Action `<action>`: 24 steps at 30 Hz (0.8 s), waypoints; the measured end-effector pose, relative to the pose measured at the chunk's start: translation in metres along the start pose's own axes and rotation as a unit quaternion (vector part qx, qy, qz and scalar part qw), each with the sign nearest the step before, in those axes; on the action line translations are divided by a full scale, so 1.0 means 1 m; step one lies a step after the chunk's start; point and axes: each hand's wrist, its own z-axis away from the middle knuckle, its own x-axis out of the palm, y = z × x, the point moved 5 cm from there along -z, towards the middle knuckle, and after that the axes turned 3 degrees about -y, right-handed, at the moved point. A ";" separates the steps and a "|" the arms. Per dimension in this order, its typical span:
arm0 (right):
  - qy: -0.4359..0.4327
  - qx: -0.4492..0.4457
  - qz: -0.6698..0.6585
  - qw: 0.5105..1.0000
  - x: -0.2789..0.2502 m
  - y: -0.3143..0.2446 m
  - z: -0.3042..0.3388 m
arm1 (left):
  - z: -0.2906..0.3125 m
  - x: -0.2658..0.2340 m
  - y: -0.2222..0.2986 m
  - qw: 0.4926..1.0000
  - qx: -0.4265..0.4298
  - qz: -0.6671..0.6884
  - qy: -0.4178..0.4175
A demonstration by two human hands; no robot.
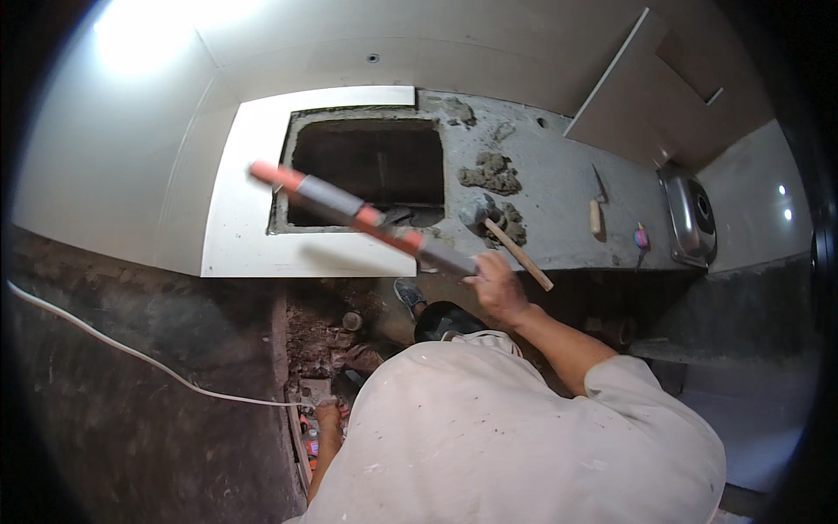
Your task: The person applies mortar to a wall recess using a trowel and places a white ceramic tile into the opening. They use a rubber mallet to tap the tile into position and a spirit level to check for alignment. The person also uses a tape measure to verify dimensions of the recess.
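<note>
My right hand (500, 288) is closed around one end of a long orange-and-grey spirit level (330, 199). The level slants up to the left over the white tiled edge (240, 201) and the rectangular opening (371, 166) in the counter; its far end is a little blurred. Low on the left, my left hand (328, 414) is down by the end of a white cable (179, 375), beside small red items (312, 447). Its fingers are too small and unclear to read. A wooden-handled mallet (524, 258) rests on the counter just beyond my right hand, its head against wet mortar (511, 229).
Another mortar heap (491, 174) sits right of the opening. Farther right lie a trowel (597, 210) with a wooden handle, a small pink item (642, 237) and a steel sink (696, 214) on its side. A cut panel (646, 96) leans on the back wall. Rubble (327, 314) covers the floor below.
</note>
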 end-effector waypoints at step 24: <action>0.072 0.388 -0.091 0.914 -0.138 0.373 0.165 | 0.186 0.231 -0.070 0.984 -0.009 -0.161 0.079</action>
